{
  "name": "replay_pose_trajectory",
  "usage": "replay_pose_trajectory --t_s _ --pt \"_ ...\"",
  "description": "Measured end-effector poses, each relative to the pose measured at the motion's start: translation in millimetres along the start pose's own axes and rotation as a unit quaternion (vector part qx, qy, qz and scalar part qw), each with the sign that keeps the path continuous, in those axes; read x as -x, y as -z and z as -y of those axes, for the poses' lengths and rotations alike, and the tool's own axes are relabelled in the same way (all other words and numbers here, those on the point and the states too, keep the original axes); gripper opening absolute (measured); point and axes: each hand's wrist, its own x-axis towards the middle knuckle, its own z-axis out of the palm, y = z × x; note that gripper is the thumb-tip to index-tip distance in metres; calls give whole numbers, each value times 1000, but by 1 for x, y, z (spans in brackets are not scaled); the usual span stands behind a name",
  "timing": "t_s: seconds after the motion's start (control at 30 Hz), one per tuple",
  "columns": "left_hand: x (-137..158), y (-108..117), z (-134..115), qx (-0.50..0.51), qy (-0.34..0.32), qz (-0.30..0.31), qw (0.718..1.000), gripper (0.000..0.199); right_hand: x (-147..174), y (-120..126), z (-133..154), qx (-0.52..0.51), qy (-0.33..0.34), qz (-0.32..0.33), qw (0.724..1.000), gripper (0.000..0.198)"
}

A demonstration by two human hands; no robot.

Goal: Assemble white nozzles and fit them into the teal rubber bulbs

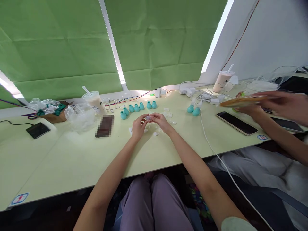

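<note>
Just above the table, my left hand and my right hand meet, their fingers closed on one small clear plastic piece. Its exact kind is too small to make out. Below and around my hands lie several small white and clear pieces, among them a white piece near my right wrist and a clear tube-like piece to its right. Behind my hands stands a row of several small turquoise bulb-shaped pots with open necks.
Two more turquoise pots stand right, beside a white cable that crosses the table edge. A phone lies near a co-worker's hands. Leftward are a dark phone, a drink cup, a plastic bag and a box.
</note>
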Motion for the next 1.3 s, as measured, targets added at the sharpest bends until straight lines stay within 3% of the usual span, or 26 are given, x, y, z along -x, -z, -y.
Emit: replay_pose_trajectory --t_s 0.73,1.0,1.2,1.3 --pt "1 0 -3 4 -8 -18 1000 26 -1 2 -3 -12 -3 15 1000 25" --pt "-4 4 -7 71 58 -47 995 20 -2 0 -6 -15 -6 24 1000 30" --pt "-7 3 -1 195 108 -66 973 26 -4 3 -8 137 -24 -8 990 27" --pt "-10 5 3 251 141 -92 953 27 -3 3 -14 282 25 -17 959 20"
